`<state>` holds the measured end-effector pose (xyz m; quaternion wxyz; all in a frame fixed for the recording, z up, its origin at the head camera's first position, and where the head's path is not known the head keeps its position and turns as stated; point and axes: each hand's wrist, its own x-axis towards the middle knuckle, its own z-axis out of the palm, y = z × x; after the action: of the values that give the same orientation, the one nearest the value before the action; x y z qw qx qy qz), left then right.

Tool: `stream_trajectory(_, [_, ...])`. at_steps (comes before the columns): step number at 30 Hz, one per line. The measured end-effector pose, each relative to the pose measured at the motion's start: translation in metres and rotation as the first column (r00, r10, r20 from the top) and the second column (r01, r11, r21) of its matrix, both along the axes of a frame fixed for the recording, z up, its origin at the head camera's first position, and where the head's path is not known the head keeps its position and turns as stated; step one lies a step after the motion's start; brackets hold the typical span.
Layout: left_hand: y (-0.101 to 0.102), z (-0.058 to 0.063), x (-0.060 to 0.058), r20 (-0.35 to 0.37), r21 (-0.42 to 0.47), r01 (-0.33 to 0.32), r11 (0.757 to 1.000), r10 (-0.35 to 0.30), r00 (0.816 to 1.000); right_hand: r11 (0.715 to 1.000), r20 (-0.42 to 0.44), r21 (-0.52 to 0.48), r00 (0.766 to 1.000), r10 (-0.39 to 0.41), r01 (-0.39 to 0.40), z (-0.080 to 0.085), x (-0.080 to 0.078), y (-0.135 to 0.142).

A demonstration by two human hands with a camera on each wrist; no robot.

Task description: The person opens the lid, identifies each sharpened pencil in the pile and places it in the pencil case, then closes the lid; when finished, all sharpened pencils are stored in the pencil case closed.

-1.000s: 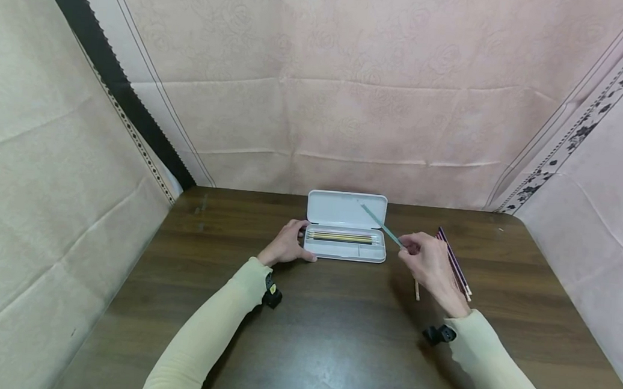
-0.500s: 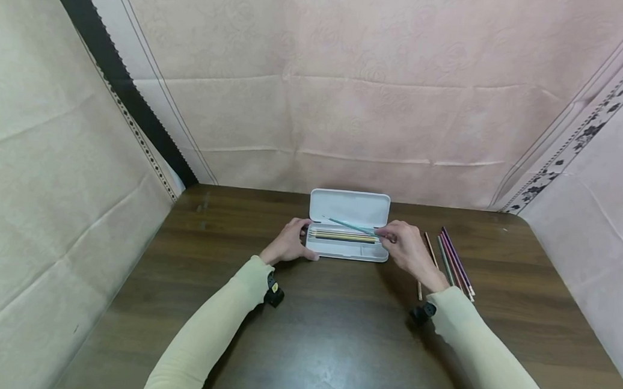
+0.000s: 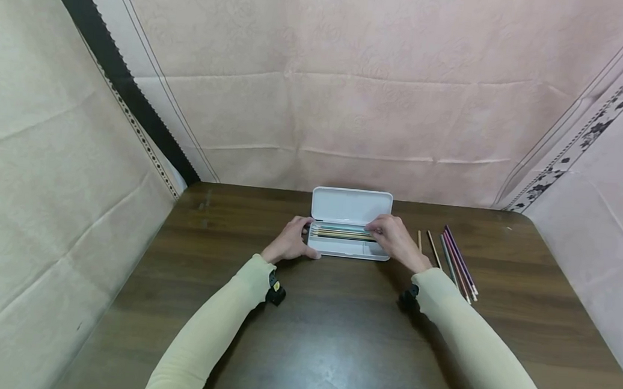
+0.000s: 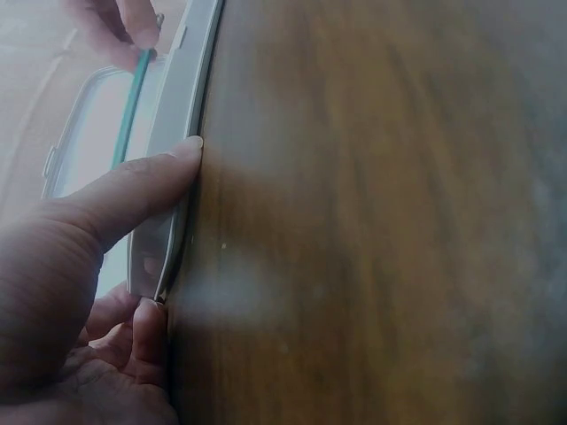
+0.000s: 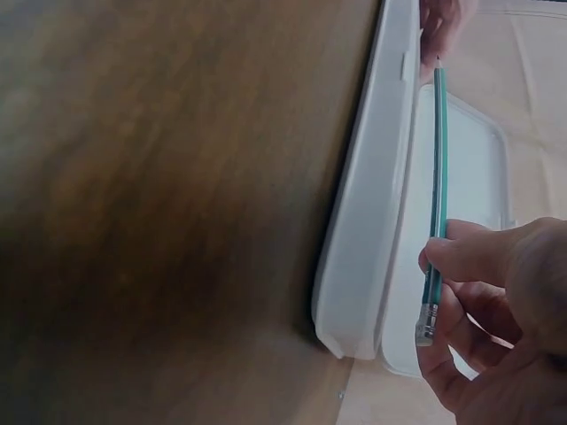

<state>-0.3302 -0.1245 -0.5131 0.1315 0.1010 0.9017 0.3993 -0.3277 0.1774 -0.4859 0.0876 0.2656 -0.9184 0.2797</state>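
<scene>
A white pencil case stands with its lid raised at the back, several pencils lying lengthwise inside. My left hand grips its left end; in the left wrist view the thumb lies along the front wall and the other fingers curl at the corner. Between thumb and fingers, my right hand pinches a teal pencil near its eraser end, over the right part of the case. The pencil's sharpened tip points left, toward the left hand.
Right of the case, several loose pencils, purple, dark red and green among them, lie on the brown wooden table. Two more pencils lie partly behind the right forearm. Pale cloth hangs around the table.
My right hand has carried the teal pencil left from beside the loose pencils to the case, levelling it and lowering it over the pencils inside. The left hand stays at the case's end.
</scene>
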Motion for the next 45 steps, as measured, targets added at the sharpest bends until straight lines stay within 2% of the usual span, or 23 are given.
stream_trajectory(6, [0.001, 0.0, 0.0, -0.002, -0.006, 0.008, 1.0, -0.008, 1.0, 0.999, 0.066, 0.043, 0.998, -0.014, 0.012, -0.001, -0.007, -0.005])
stream_trajectory(16, [0.001, 0.001, -0.001, -0.002, -0.003, 0.012, 1.0, -0.012, 1.0, 0.998, 0.064, 0.06, 0.998, -0.019, 0.015, -0.001, -0.01, -0.008])
stream_trajectory(23, [0.001, 0.001, 0.001, -0.006, -0.004, 0.01, 1.0, -0.011, 1.0, 0.994, 0.097, 0.101, 0.994, -0.052, 0.042, -0.003, -0.012, -0.01])
stream_trajectory(38, [0.001, 0.0, 0.0, -0.008, 0.003, 0.007, 1.0, -0.007, 1.0, 0.992, 0.076, 0.118, 0.996, -0.056, 0.046, -0.003, -0.012, -0.011])
stream_trajectory(45, [-0.001, -0.001, 0.001, -0.008, 0.006, 0.006, 1.0, -0.006, 1.0, 0.995, 0.048, 0.075, 0.996, -0.072, 0.068, -0.002, -0.011, -0.009])
